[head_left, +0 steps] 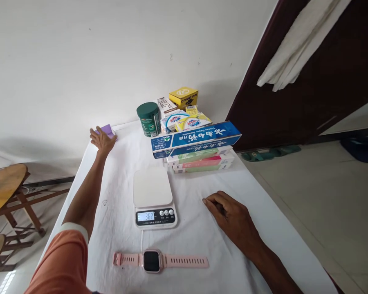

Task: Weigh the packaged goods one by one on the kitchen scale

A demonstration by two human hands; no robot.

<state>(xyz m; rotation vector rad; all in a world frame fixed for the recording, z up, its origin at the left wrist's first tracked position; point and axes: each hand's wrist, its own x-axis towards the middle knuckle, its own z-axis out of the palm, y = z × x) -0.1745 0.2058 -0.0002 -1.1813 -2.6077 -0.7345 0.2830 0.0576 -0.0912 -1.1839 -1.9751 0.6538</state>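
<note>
Nearest us: pink smartwatch (160, 260), flat on the white tablecloth (199, 241). Next: digital kitchen scale (153, 196) (display lit). Our right hand (230, 216) rests to its right, fingers loosely curled, holding nothing. Farthest: our left hand (102, 139), clasped over a small purple box (108, 130) at the far left corner.

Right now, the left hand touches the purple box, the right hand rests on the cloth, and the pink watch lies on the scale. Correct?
No: the head view shows the pink watch on the cloth in front of the scale, not on it. The rest holds.
</note>
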